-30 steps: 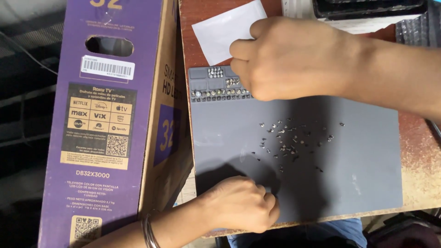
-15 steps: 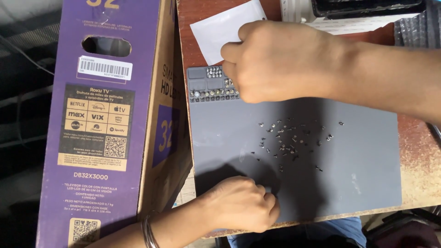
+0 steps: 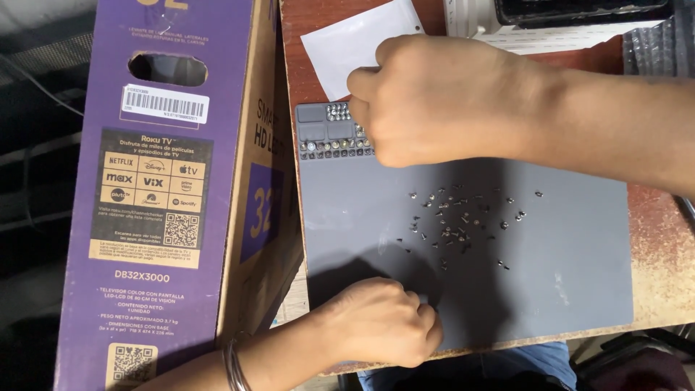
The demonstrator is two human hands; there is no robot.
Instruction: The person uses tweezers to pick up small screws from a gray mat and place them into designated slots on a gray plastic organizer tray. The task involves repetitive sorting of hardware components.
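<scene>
- Your right hand (image 3: 441, 101) is hovering over the small compartments (image 3: 329, 132) at the mat's far left corner, fingers curled downward; whether that grip is holding a screw or is bare cannot be told, since the fingertips are hidden beneath the hand.
- Your left hand (image 3: 380, 322) is resting on the near edge of the mat (image 3: 565, 282), fingers pinched tight together; anything held between them is too small to see.
- You are working well if you are lowering the fingertips straight into one compartment, because the cells sit close together and many are already holding screws.
- The loose screws (image 3: 456, 221) are lying scattered in the middle of the mat, between your two hands, apart from both.
- A white bag (image 3: 347, 43) is lying flat on the counter (image 3: 666, 239), just beyond the compartments and partly under your right hand.
- A purple box (image 3: 159, 188) is standing against the counter's left edge, crowding your left forearm.
- Bubble wrap (image 3: 659, 47) is sitting at the far right.
</scene>
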